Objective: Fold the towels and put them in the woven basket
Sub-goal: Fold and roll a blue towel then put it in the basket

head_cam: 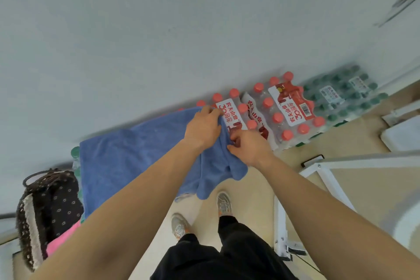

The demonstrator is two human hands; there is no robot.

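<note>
L hand (203, 126): fingers curled, gripping blue towel (136, 161) edge.
R hand (248, 146): pinching towel, just beside L.

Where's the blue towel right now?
In the head view the blue towel spreads left of centre, gripped at its right edge by the left hand and right hand, in front of red-capped bottle packs.
</note>
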